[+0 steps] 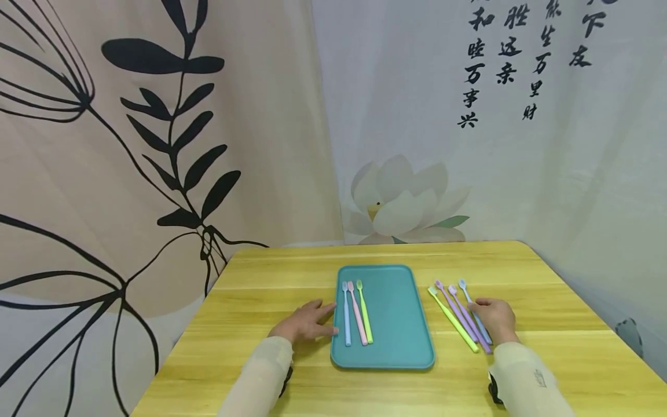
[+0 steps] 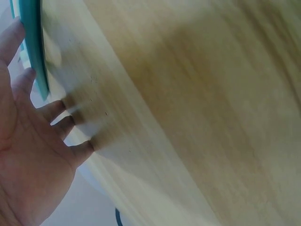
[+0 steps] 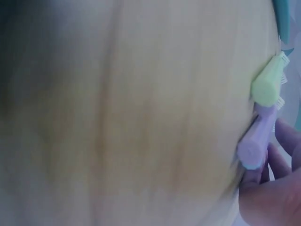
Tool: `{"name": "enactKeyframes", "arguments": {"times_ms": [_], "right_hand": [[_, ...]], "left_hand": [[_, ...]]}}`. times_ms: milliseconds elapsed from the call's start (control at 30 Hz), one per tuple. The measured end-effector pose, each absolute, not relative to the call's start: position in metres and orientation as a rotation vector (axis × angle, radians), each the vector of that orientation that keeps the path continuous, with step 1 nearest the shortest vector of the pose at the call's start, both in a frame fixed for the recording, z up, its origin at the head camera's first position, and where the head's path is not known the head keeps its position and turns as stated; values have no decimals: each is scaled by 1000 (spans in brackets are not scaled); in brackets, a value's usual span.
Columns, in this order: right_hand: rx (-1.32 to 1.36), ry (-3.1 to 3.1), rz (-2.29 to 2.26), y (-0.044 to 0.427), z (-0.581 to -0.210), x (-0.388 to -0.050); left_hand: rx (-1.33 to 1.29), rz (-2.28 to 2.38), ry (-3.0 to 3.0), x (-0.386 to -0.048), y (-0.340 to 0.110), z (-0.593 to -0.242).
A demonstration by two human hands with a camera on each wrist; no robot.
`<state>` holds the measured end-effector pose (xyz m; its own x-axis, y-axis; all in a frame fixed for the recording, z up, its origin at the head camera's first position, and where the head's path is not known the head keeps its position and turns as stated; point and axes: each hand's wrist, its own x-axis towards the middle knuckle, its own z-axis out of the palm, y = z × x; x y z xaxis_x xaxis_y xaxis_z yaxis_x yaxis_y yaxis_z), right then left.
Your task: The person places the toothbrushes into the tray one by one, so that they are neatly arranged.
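Note:
A teal tray (image 1: 396,313) lies on the table with a blue toothbrush (image 1: 347,315), a pink toothbrush (image 1: 358,315) and a green toothbrush (image 1: 366,315) side by side along its left part. My left hand (image 1: 307,321) has its fingers spread and touches the tray's left rim. Right of the tray lie a yellow-green toothbrush (image 1: 454,321), two purple toothbrushes (image 1: 461,315) and another blue toothbrush (image 1: 484,333). My right hand (image 1: 495,319) pinches that blue toothbrush around its middle, partly covering it. In the right wrist view, a purple handle (image 3: 252,149) hides most of the blue one.
The wooden table (image 1: 260,278) carries the tray and the brushes. Behind it hangs a printed cloth (image 1: 281,145) with plants, a lotus and writing. The tray's right rim stands close to the yellow-green brush's head.

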<state>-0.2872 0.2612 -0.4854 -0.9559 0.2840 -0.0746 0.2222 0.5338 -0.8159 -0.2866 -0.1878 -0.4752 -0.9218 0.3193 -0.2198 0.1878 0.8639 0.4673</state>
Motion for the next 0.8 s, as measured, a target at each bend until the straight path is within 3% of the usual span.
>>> {"name": "enactKeyframes", "arguments": {"times_ms": [800], "right_hand": [[-304,-2797,1146,261,-481,-295]], "left_hand": [[389,651,2741,-287,-189,-475]]}}
